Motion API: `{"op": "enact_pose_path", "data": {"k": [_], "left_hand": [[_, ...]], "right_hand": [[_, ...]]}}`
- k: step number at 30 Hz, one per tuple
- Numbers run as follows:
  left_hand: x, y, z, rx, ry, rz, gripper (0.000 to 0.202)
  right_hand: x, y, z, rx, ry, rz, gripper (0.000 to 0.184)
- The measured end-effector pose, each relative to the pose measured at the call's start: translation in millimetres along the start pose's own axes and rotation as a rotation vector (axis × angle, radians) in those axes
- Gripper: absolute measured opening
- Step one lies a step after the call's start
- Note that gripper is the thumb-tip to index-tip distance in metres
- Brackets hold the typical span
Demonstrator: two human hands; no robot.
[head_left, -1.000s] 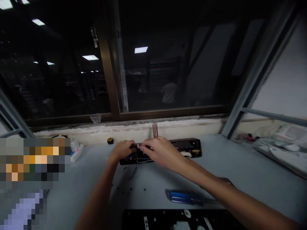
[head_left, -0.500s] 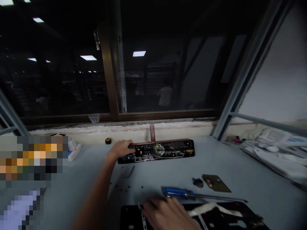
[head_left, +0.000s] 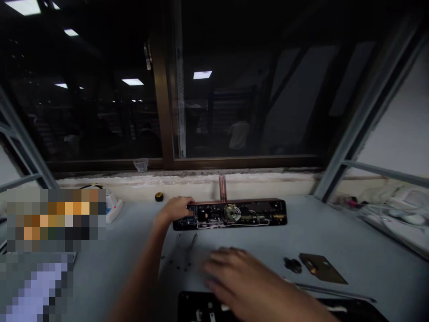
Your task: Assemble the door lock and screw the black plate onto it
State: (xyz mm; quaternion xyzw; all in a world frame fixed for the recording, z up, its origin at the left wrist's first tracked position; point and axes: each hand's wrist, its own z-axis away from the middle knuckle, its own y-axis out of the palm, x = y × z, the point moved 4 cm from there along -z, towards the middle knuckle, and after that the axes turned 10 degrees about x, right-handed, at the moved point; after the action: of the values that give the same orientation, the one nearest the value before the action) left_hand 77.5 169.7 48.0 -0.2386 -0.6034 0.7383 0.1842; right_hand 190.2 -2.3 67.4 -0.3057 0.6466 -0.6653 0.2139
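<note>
My left hand [head_left: 176, 209] is closed on the left end of a long black device housing [head_left: 278, 211]. The housing lies open near the back of the table, showing a circuit board, white wires and a round part, with a copper-coloured tube [head_left: 223, 188] rising behind it. My right hand [head_left: 231, 273], blurred by motion, is over the table just above a flat black panel [head_left: 191, 300] at the front. Whether its fingers hold anything cannot be made out. A screwdriver shaft [head_left: 338, 291] lies right of it; the blue handle is hidden behind my hand and forearm.
Small dark screws or bits [head_left: 178, 267] and a thin bent wire [head_left: 195, 239] lie between my arms. To the right are a brownish plate [head_left: 325, 269] and a dark knob-like part [head_left: 293, 265]. A plastic cup [head_left: 140, 164] stands on the sill; a power strip [head_left: 114, 211] is left.
My right hand has lifted off the black panel and moved up, now covering the screwdriver's handle. My left hand stays on the housing. The whole view has shifted slightly.
</note>
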Motion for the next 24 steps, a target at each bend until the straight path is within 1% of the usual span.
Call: {"op": "enact_pose_path", "data": {"k": [2, 3, 5, 7, 10, 12, 14, 16, 19, 22, 24], "left_hand": [[2, -0.7, 1, 0.023, 0.029, 0.016, 0.037], [2, -1.2, 1, 0.034, 0.041, 0.021, 0.039], [1, -1.6, 2, 0.05, 0.051, 0.021, 0.044], [0, -1.5, 3, 0.06, 0.044, 0.009, 0.049], [-2, -0.5, 2, 0.067, 0.027, -0.022, 0.053], [-2, 0.4, 2, 0.07, 0.024, -0.041, 0.053], [-2, 1.1, 1, 0.074, 0.03, -0.058, 0.052], [-2, 1.4, 1, 0.075, 0.039, -0.073, 0.05], [-2, 1.4, 2, 0.075, 0.055, -0.089, 0.047], [-2, 0.7, 2, 0.074, 0.064, -0.104, 0.046], [-3, 0.1, 3, 0.071, 0.064, -0.114, 0.045]], "right_hand": [[-22, -17, -11, 0.008, 0.074, 0.007, 0.021], [-34, -19, -20, 0.027, 0.121, 0.038, 0.023], [-56, -12, -39, 0.1, 0.228, 0.114, 0.026], [-67, 2, -57, 0.116, 0.264, 0.145, 0.027], [-67, 24, -76, 0.102, 0.299, 0.171, 0.031], [-65, 34, -81, 0.089, 0.334, 0.178, 0.03], [-64, 40, -81, 0.08, 0.369, 0.177, 0.029], [-66, 43, -79, 0.073, 0.392, 0.174, 0.029], [-67, 40, -77, 0.055, 0.399, 0.176, 0.03], [-65, 36, -81, 0.047, 0.362, 0.186, 0.029], [-61, 35, -87, 0.069, 0.326, 0.192, 0.025]]}}
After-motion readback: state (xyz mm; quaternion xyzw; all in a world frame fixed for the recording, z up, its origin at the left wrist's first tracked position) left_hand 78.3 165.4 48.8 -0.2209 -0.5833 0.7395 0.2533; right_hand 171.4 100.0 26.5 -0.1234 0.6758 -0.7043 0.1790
